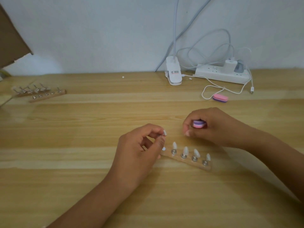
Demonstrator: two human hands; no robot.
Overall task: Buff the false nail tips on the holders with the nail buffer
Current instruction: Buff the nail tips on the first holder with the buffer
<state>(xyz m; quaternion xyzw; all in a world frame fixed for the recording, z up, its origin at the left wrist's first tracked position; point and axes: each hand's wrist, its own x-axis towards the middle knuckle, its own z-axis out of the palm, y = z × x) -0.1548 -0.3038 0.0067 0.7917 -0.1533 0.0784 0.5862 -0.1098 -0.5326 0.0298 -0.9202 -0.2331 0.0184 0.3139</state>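
Note:
A wooden holder strip (189, 162) lies in the middle of the table with several clear false nail tips (185, 150) standing on metal pegs. My left hand (139, 153) pinches one small peg with a nail tip (164, 133), lifted just above the strip's left end. My right hand (212, 127) is curled round a purple-and-pink nail buffer (198, 124), a little to the right of the lifted tip and apart from it.
Two more wooden holder strips with pegs (42, 93) lie at the far left. A second pink-and-purple buffer (220, 98) rests at the back right beside a white cable. A clip lamp base (173, 72) and a power strip (222, 74) stand against the wall. Cardboard (11, 38) leans at upper left.

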